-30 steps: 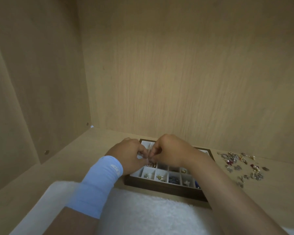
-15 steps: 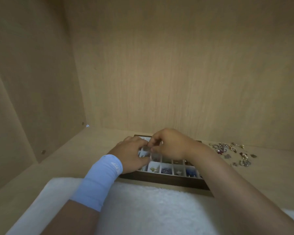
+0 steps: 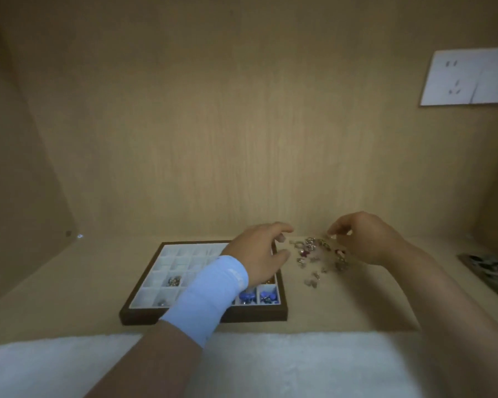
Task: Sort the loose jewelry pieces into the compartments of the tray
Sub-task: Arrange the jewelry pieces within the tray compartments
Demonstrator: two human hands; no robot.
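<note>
A dark wooden tray [image 3: 144, 313] with white compartments lies on the shelf; some near cells hold blue and silver pieces. A heap of loose jewelry [image 3: 311, 249] lies just right of the tray. My left hand [image 3: 259, 255], with a light blue wristband, hovers over the tray's far right corner, fingers apart and empty. Above the heap's far right side, my right hand [image 3: 365, 239] has thumb and forefinger pinched together; whether a piece sits between them is too blurred to tell.
The shelf is boxed in by a wooden back wall and a left side wall [image 3: 18, 168]. A white socket plate [image 3: 469, 77] is on the wall at upper right. A white fluffy cloth [image 3: 270, 366] covers the near edge. A dark patterned object [image 3: 492, 271] lies far right.
Both hands left the tray's middle, where they were pinched together, and moved right to the loose heap. The view swung right, so the tray now shows at left.
</note>
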